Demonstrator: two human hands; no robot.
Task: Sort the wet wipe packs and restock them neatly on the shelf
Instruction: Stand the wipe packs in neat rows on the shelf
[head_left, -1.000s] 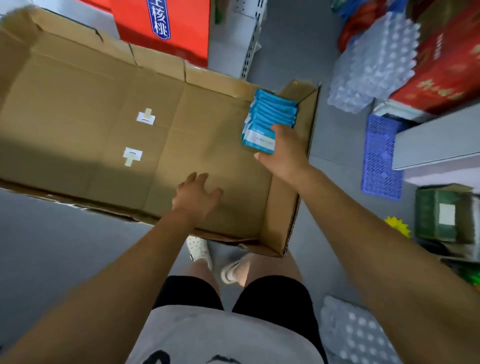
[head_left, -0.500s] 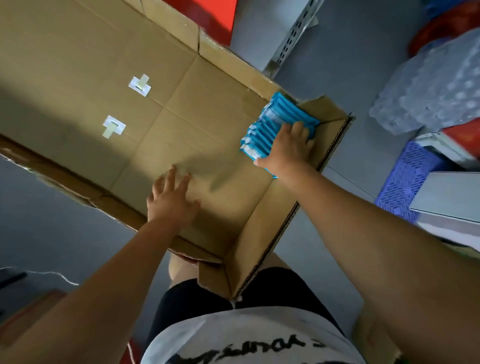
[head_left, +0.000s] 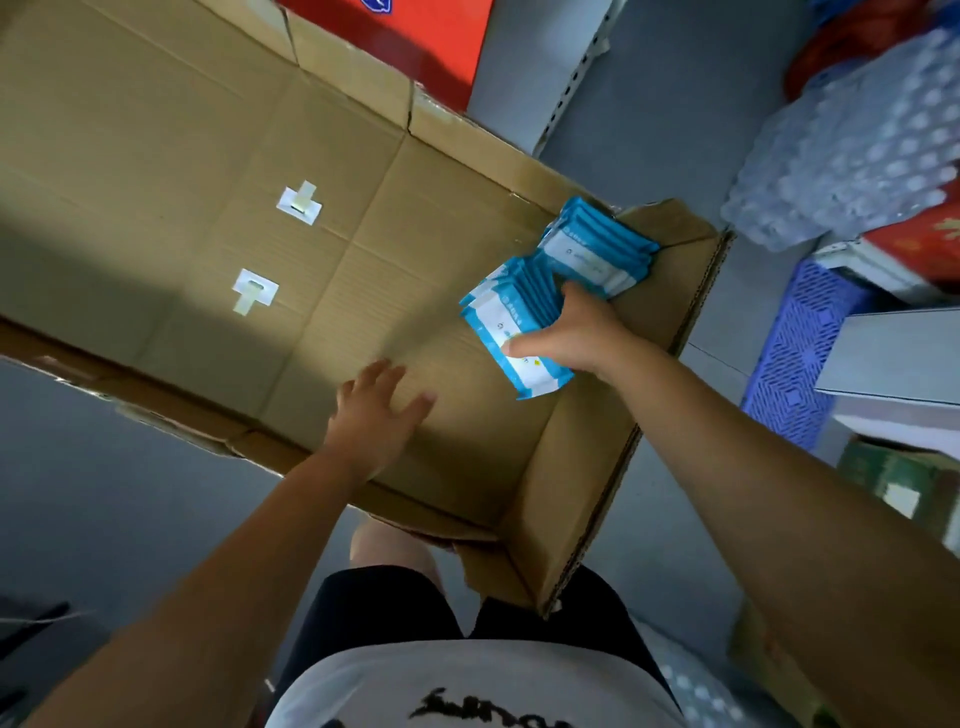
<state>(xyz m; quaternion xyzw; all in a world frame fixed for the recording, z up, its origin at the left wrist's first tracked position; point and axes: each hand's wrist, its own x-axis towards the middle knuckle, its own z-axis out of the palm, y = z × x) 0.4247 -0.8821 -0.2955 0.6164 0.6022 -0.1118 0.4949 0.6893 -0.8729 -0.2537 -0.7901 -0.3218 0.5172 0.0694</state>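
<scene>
One big brown box (head_left: 208, 156) lay open and filled most of the picture. At the upper right sat one big bundle of water bottles (head_left: 857, 145). Below it was one blue crate (head_left: 800, 353). One red carton (head_left: 415, 36) showed at the top edge.

Two bare arms reached into the box from the bottom of the picture. The left hand (head_left: 374, 415) was in the middle, palm down over the box floor, with its fingers straight and spread. It held nothing. It was too blurry to tell if it touched the floor.

The right hand (head_left: 582, 332) was right of the middle, curled tight round a held bunch (head_left: 511, 322) of blue and white wipe packs. Its thumb pressed on the white front pack. The packs stuck out to the left of the hand.

A second bunch (head_left: 597, 254) stood in the box's far right corner, just above the hand. The packs sat too close together to count.

Two small white stickers (head_left: 298, 205) lay on the box floor, left of the middle.
</scene>
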